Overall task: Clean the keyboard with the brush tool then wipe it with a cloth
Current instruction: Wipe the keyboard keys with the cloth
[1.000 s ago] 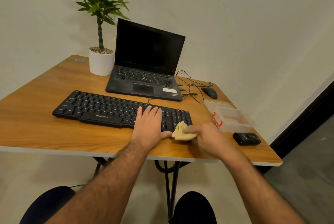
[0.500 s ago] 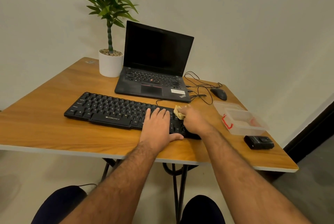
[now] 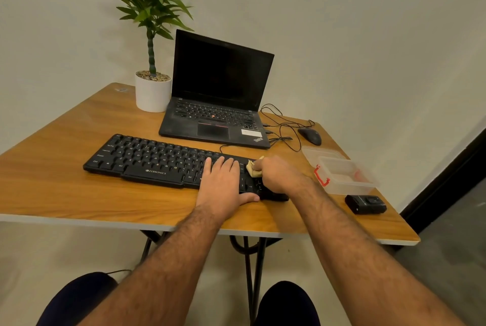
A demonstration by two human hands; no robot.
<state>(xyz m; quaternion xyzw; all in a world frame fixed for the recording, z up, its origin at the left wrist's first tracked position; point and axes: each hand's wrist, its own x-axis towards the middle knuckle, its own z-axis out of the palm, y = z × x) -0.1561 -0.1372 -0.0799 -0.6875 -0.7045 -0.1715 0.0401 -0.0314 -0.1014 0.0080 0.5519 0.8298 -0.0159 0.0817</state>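
Apparently past brushing, right hand point(image 3: 282, 175) pinched the cloth point(image 3: 254, 170) on the keyboard point(image 3: 147, 160) numpad, left hand point(image 3: 223, 181) flat, most keys unwiped.

We see a wooden table point(image 3: 65, 183) bearing a keyboard point(image 3: 157, 161), laptop point(image 3: 215, 115), potted plant point(image 3: 153, 94), mouse point(image 3: 310, 136), plastic container point(image 3: 344, 175) and small black device point(image 3: 366, 204).

Wooden table point(image 3: 65, 189): 1 open black laptop point(image 3: 218, 104), screen dark; 1 potted plant point(image 3: 152, 89) in white pot, just left of laptop; 1 black mouse point(image 3: 310, 135) with tangled cable; 1 clear plastic container point(image 3: 344, 177), red latch; 1 small black device point(image 3: 366, 203) near it.
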